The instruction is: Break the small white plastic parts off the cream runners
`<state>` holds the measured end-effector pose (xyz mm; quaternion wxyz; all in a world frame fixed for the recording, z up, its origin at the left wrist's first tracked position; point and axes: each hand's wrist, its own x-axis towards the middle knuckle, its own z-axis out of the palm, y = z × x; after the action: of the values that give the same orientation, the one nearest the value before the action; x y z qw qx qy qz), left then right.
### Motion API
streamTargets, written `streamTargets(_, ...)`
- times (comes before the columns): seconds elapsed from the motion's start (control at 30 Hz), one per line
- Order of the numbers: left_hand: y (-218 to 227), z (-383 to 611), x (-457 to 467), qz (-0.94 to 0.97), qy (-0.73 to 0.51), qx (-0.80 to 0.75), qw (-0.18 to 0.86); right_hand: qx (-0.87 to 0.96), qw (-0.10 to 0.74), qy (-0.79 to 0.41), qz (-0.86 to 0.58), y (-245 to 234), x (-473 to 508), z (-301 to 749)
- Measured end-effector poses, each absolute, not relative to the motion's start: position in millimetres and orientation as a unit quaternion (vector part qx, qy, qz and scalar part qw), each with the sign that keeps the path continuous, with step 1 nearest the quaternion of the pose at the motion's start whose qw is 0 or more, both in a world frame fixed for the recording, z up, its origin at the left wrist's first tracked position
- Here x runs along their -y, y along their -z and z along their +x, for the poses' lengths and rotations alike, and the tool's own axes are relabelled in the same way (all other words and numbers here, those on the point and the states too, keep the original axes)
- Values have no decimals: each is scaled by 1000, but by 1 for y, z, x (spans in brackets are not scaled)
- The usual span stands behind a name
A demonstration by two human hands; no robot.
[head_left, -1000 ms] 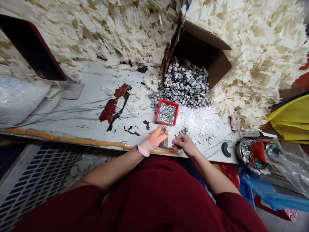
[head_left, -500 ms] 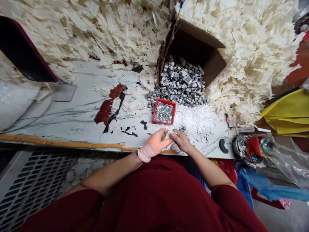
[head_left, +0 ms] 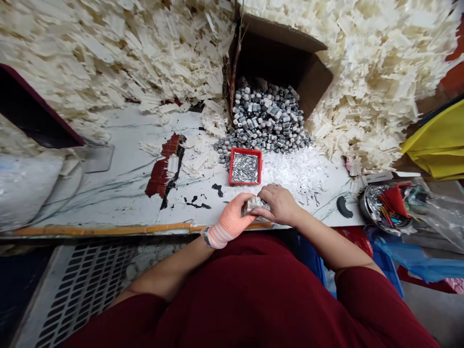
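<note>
My left hand (head_left: 234,218), in an orange glove with a striped cuff, is closed on the left end of a small off-white knobbly part (head_left: 254,205). My bare right hand (head_left: 278,205) grips the same part from the right, fingers over its far side and thumb along its near side. Its exact kind cannot be made out, as fingers cover much of it. Just beyond the hands stands a red tray (head_left: 230,180) of small shiny metal pins (head_left: 245,167). Small white pieces (head_left: 295,174) lie scattered to the right of the tray.
Behind the tray, a cardboard box (head_left: 317,89) on its side spills grey-and-white small parts (head_left: 270,118). Heaps of cream plastic strips (head_left: 119,53) flank it. At right are a black curved piece (head_left: 344,207) and a metal bowl (head_left: 366,212) of odds and ends. Orange tape (head_left: 108,229) edges the table.
The off-white part shows more between my hands. My right hand has turned and reaches further over it. The whole view has shifted slightly.
</note>
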<state>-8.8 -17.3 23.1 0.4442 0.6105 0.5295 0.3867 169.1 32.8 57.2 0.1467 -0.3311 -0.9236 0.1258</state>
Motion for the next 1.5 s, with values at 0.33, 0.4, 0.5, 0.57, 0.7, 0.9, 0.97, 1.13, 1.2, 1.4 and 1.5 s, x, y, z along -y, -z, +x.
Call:
streamTargets(0.33,-15,-11,17,546,-458,-506,486,909,125,-125,-378,-59,-23,167)
streamTargets(0.4,-10,-13,16,507,-491,-490,511,912,109,-110,-380,-62,-21,167)
streamTargets(0.5,-4,-15,14,476,-533,-433,549,921,86,-82,-371,-62,-17,165)
streamTargets(0.57,-3,-15,14,471,-556,-392,561,928,85,-72,-356,-59,-15,162)
streamTargets(0.7,-5,-15,15,476,-560,-355,578,931,104,-85,-340,-57,-13,161)
streamTargets(0.9,-4,-20,16,489,-536,-354,590,888,238,-181,-349,-76,-17,166)
streamTargets(0.97,-2,-21,17,486,-516,-366,603,866,290,-213,-346,-81,-19,163)
streamTargets(1.13,2,-24,18,493,-498,-406,587,835,314,-263,-368,-77,-18,152)
streamTargets(1.2,1,-26,18,501,-494,-413,579,819,318,-273,-391,-73,-16,150)
streamTargets(1.4,-11,-30,19,527,-430,-433,592,752,302,-369,-455,-72,-6,150)
streamTargets(1.5,-23,-29,17,550,-376,-472,578,722,306,-387,-485,-66,-1,147)
